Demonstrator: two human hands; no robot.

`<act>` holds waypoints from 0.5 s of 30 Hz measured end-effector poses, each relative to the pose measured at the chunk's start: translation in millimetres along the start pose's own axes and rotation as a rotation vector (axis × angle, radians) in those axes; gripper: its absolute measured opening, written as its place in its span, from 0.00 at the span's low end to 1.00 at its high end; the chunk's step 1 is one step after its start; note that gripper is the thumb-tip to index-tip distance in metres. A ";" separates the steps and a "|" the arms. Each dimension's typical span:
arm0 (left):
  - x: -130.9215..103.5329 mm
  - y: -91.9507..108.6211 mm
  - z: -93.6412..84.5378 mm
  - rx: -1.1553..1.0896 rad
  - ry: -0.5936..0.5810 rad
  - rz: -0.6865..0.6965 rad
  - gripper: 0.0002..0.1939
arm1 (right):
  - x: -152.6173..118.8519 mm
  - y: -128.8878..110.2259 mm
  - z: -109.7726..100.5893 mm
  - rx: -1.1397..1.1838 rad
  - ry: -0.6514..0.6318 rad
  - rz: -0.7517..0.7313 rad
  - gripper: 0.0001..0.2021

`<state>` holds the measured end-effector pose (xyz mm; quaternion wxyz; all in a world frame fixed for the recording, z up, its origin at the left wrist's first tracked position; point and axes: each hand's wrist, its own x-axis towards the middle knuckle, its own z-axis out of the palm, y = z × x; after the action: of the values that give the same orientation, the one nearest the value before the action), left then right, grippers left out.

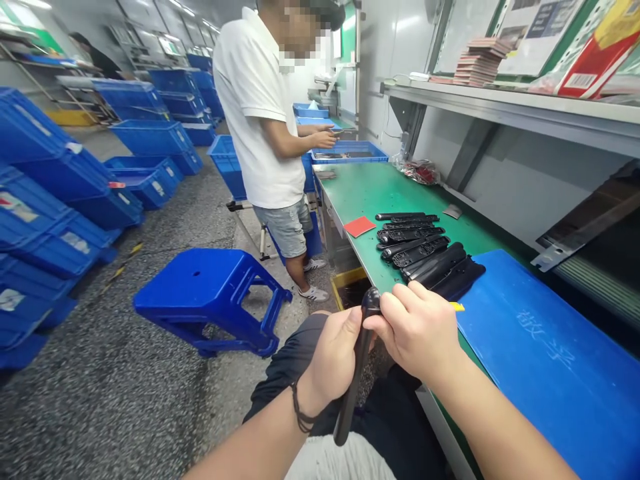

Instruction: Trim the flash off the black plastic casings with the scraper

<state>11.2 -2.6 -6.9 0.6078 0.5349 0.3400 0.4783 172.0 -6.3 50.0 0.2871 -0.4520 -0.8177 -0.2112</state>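
My left hand (337, 353) is wrapped round a long, slim black plastic part (351, 393), which is tilted over my lap with its rounded head up. Against that head, the fingers of my right hand (417, 327) are curled tight, thumb beside the part. A yellow end (457, 307) sticks out from behind the right fist; the rest of that thing is hidden. Beyond my hands, several similar black plastic parts (420, 250) lie in a row on the green tabletop (370, 190). Near them is a red square pad (359, 227).
A blue sheet (560, 340) covers the near right of the table. To the left stand a blue stool (195, 283) and stacked blue crates (60, 153). A person in a white shirt (263, 107) stands by a blue bin (350, 152). A shelf (525, 107) overhangs the table.
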 end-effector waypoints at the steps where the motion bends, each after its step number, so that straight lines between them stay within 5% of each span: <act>1: 1.1 -0.5 0.2 -0.017 0.001 -0.009 0.31 | -0.2 -0.3 0.8 0.007 -0.012 0.006 0.28; 7: 0.9 1.4 -1.2 -0.041 -0.039 0.001 0.31 | 0.4 -2.3 -0.4 0.189 -0.040 0.056 0.29; 15: -4.9 13.8 -17.1 0.202 -0.203 0.236 0.31 | 4.9 -2.6 -17.9 0.464 -0.142 0.151 0.27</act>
<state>-9.2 -2.0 2.6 0.5219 0.6749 0.2583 0.4533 172.6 -15.3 66.4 0.3398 -0.4473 -0.8265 0.0366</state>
